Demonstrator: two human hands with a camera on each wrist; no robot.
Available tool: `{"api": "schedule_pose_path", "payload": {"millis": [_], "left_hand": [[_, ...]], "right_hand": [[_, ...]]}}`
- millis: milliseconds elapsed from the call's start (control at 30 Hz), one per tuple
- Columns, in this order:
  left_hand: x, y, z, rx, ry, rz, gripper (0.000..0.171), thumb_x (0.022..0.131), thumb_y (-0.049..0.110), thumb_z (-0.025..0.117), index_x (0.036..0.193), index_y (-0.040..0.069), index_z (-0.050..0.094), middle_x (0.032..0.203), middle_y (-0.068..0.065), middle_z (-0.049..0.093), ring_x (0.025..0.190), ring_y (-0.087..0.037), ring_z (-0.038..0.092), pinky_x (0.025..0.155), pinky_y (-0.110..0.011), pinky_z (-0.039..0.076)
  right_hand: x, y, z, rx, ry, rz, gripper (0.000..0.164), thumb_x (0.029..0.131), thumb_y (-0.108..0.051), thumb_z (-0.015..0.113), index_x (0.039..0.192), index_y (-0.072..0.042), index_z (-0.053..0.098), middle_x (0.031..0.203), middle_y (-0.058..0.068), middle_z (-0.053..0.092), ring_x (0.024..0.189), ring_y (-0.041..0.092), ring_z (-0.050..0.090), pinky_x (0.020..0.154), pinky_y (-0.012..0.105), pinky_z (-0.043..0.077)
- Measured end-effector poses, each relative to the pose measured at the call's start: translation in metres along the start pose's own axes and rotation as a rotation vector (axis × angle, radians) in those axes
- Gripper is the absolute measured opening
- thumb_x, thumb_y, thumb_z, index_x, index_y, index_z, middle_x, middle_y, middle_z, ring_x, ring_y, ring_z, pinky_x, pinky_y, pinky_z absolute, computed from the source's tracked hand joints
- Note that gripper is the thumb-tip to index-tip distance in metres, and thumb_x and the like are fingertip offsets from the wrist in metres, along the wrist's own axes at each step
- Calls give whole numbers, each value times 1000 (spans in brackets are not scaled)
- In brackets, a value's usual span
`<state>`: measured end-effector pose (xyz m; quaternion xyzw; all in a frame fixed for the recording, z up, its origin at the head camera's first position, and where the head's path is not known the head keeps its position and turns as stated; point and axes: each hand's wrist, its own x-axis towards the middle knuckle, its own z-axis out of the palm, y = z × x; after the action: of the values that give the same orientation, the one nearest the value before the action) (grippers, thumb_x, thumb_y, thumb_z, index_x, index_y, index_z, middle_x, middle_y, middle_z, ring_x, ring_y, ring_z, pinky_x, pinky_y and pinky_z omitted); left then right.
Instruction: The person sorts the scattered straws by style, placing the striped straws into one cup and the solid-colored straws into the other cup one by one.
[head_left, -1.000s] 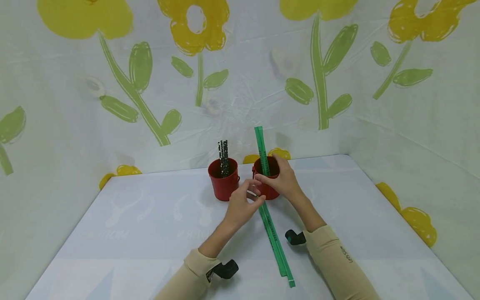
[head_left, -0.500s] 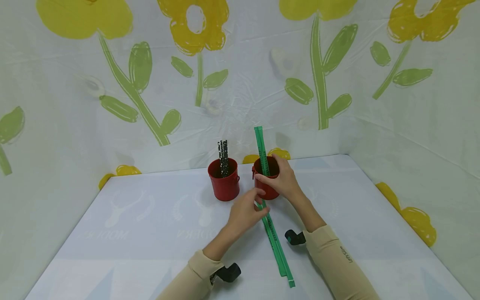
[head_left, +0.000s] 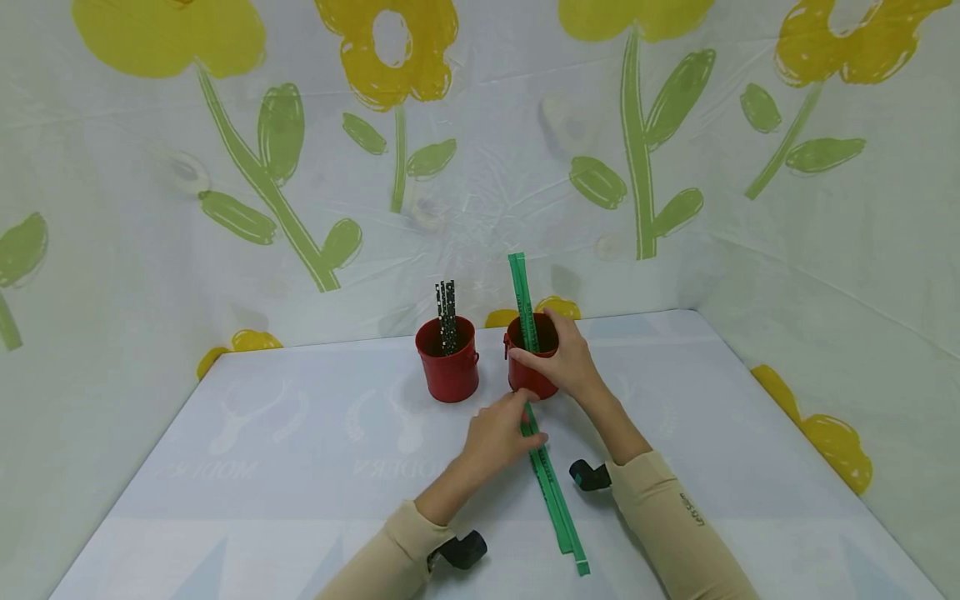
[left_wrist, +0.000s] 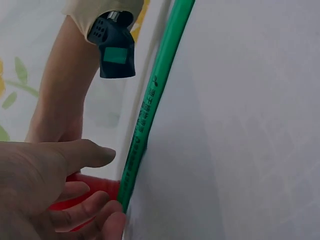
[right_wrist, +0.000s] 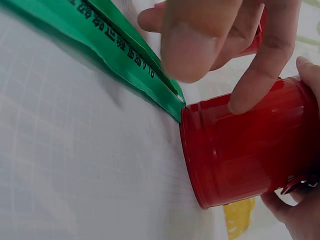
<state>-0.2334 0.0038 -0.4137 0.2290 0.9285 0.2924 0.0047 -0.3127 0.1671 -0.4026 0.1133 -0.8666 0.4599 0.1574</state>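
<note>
My right hand (head_left: 572, 362) grips the rim of the right red bucket (head_left: 525, 377), thumb at the front and fingers at the far side. One or more long green wrapped packets (head_left: 523, 292) stand upright in that bucket. In front of it, at least two long thin green packets with printed characters (head_left: 558, 508) lie on the table, their far ends near the bucket's base. Over those ends hovers my left hand (head_left: 495, 437), thumb and fingers apart. In the left wrist view its fingertips (left_wrist: 114, 225) are at the green packet (left_wrist: 145, 112); whether they touch it I cannot tell.
A second red bucket (head_left: 452, 379) stands to the left, holding several black straws with white spots (head_left: 447, 317). White table (head_left: 285, 500) extends on both sides. Behind it hangs a flower-printed cloth (head_left: 495, 167). Each wrist carries a black camera (head_left: 591, 475).
My left hand has come down and toward me, from the front of the right bucket to the far ends of the lying packets. The right hand and both buckets have stayed in place.
</note>
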Motion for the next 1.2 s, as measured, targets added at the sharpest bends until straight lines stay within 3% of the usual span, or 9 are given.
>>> {"api": "schedule_pose_path", "payload": {"millis": [367,633,833,1033,1200], "left_hand": [[0,1,8,15,-30,-19,57,80,31,81,128,13,57,82,3,59,63,-7,49,53,-19,42],[-2,0,6,19,-13,-8,46,84,22,76,126,14,58,88,2,62,68,-7,52,56,-19,45],[-2,-2,5,31,-20,-12,48,82,20,78,125,15,58,87,2,61,69,-9,51,57,-19,44],[-3,-2,4,38,-26,-36,51,82,22,79,127,14,57,96,-2,63,71,-10,53,60,-21,47],[-2,1,1,85,-59,-94,62,82,28,80,133,8,52,109,-9,64,80,-16,56,72,-29,56]], "right_hand": [[0,-2,0,6,2,1,86,79,-46,79,146,-12,38,136,11,51,124,29,50,96,50,54],[0,-1,1,3,5,4,86,79,-46,79,146,-12,37,136,11,50,124,29,50,97,50,53],[0,-1,1,-1,6,8,86,79,-45,79,147,-10,37,136,12,50,124,29,50,98,51,53],[0,-1,1,-12,5,17,89,79,-46,79,147,-9,36,138,12,50,125,29,50,99,51,52],[0,0,0,-16,3,14,89,79,-45,79,148,-9,36,138,11,50,126,29,50,98,51,52]]}}
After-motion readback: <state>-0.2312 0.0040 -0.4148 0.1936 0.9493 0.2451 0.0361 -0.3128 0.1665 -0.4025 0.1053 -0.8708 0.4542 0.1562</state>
